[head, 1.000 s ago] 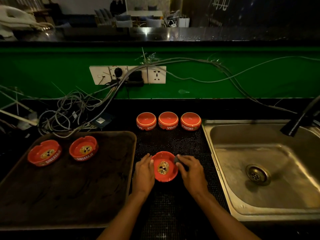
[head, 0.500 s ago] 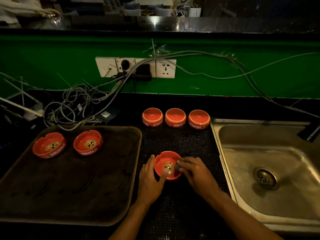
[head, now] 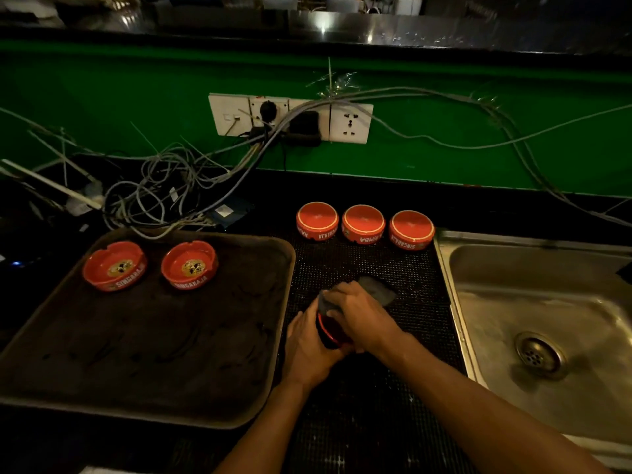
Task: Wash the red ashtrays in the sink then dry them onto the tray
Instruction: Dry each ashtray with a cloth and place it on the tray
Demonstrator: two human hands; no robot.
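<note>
Gripping glossy round red ashtray (head: 329, 331) on edge w/ L hand (head: 309, 350); R hand (head: 359, 314) presses dark cloth (head: 374, 288) on it.

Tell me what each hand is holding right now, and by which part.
The left hand grips a red ashtray by its outer side wall, tilted on edge. The right hand presses a dark cloth onto it.

A dim bar back counter: steel sink (head: 533, 323) at right, branded red ashtrays (head: 364, 223) on black matting (head: 369, 268), serving tray (head: 143, 336) at left, tangled cables (head: 164, 189) against green wall (head: 102, 107).
</note>
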